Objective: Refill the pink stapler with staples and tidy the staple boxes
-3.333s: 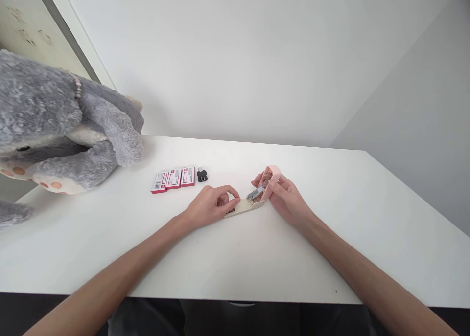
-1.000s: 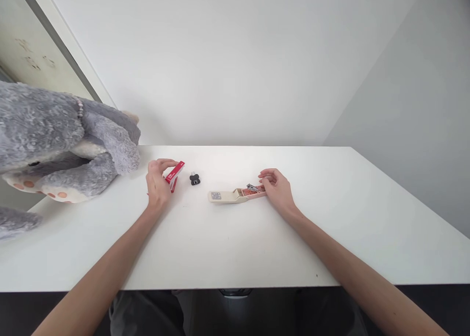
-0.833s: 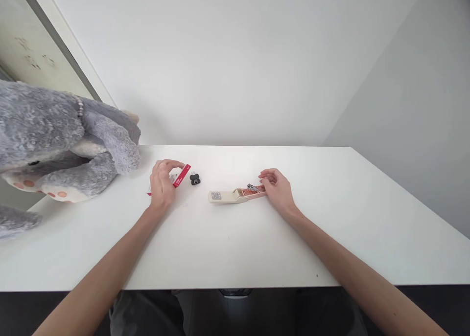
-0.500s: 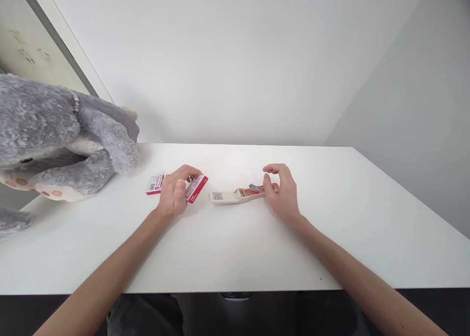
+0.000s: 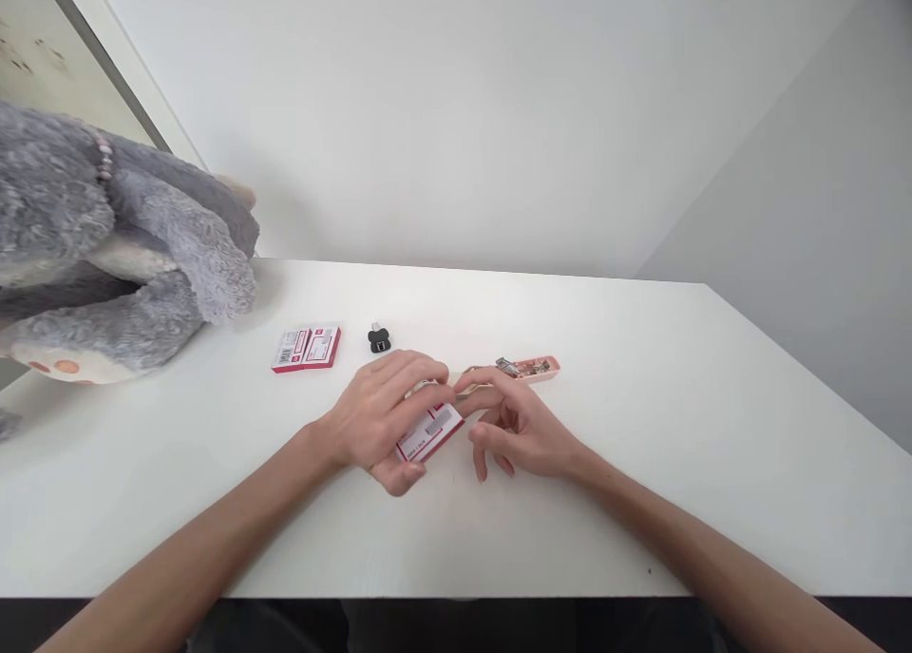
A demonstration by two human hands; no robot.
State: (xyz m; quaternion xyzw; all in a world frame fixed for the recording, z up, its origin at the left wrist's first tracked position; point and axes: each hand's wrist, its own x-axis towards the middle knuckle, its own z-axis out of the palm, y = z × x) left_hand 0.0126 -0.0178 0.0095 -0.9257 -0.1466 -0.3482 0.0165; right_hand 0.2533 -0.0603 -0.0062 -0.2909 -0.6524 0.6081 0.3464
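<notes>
My left hand grips a small red and white staple box just above the white table, near its middle. My right hand is beside it, its index finger touching the box's far end and the other fingers curled loosely. Just behind both hands lies an opened pink and cream stapler, its metal staple channel showing; its left part is hidden by my fingers.
Two more red staple boxes lie side by side at the left, with a small black clip-like object next to them. A big grey plush toy fills the table's far left corner. White walls stand behind.
My left hand picked one staple box from the row and carried it right and toward me. My right hand let go of the stapler and came to meet the box.
</notes>
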